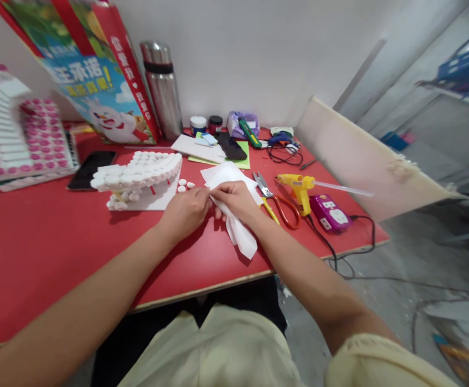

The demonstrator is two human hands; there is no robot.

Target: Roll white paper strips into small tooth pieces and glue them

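White paper (pixel 242 242) sits near the centre of the frame, where our right hand pinches it (pixel 234 200), fingers (pixel 223 188) nearly closed. Our left hand (pixel 186 207) curls in just beside; its fingertips are hidden, so we cannot tell their grip. The paper looks creased, narrow at our fingers, flaring lower over the red bench (pixel 194 269).

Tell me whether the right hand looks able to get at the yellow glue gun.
Probably yes: the yellow glue gun lies nearby on the right hand's outer side, with red-handled snips lying flat between. Its grip on the folded white sheet would need releasing first.
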